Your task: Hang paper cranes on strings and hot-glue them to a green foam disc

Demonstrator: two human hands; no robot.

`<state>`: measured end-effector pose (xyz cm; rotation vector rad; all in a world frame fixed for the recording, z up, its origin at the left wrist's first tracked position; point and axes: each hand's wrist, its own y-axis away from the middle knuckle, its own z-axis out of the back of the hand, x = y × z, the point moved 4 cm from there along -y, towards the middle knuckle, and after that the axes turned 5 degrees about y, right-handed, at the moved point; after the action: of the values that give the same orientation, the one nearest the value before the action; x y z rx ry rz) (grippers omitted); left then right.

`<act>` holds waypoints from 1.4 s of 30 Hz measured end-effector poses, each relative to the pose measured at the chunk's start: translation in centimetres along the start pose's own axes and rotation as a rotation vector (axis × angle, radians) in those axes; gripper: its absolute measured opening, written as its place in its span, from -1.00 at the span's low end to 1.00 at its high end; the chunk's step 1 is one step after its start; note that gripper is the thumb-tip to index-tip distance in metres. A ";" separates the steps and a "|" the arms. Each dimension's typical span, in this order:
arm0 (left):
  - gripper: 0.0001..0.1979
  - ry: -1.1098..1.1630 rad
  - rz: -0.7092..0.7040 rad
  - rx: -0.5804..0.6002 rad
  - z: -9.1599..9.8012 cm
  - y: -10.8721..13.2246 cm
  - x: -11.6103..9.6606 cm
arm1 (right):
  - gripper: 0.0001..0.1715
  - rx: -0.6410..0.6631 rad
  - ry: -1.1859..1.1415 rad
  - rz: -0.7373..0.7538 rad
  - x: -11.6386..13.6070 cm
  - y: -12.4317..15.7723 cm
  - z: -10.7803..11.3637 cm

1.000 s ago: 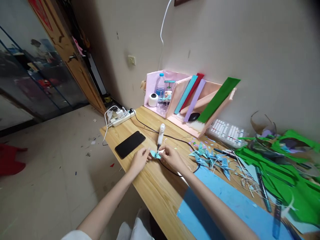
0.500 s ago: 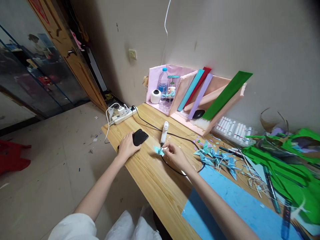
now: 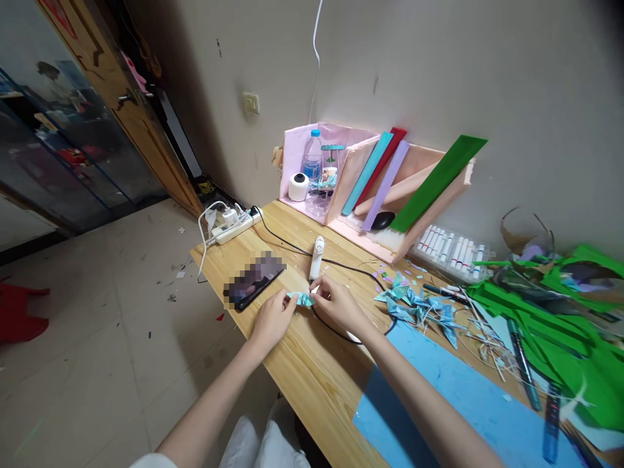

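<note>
A small light-blue origami paper crane is pinched between both my hands, just above the wooden table. My left hand has thumb and fingertips closed on its left end. My right hand grips its right end, fingers bent. Right behind the crane stands a white hot glue gun, its black cord looping past my right hand. To the left of my left hand lies a black smartphone, its screen partly blurred. Several more blue paper cranes with white strings lie piled to the right.
A pink divided box with a bottle and coloured strips stands at the back. A power strip sits at the left corner. On the right are markers, green scraps and a blue sheet.
My left hand has left the phone and moved right to take the crane's left end. The phone's screen has lit up. My right hand keeps its hold on the crane.
</note>
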<state>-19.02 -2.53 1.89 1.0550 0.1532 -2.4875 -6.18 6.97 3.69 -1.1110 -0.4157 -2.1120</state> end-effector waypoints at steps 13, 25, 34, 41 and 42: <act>-0.70 0.100 0.069 -0.216 0.6 0.3 1.8 | -0.66 -0.365 -0.106 -0.285 -4.1 -6.2 -1.0; -0.71 0.329 0.058 -0.394 0.1 -0.6 2.1 | -0.71 -0.264 -0.186 -0.076 -1.3 3.5 1.6; -0.71 0.322 0.039 -0.360 -0.5 -0.5 1.4 | -0.70 0.003 -0.241 -0.039 -3.6 7.3 0.1; -0.69 0.190 -0.021 -0.330 -0.5 -0.1 0.6 | -0.73 0.045 -0.278 -0.070 -4.3 7.4 -0.8; -0.69 0.182 -0.025 -0.330 -0.6 -0.1 0.5 | -0.74 0.046 -0.282 -0.080 -4.3 7.4 -0.9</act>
<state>-19.01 -2.48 1.10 1.1354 0.6119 -2.2790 0.22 3.16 -0.63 -1.3918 -0.6467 -2.0068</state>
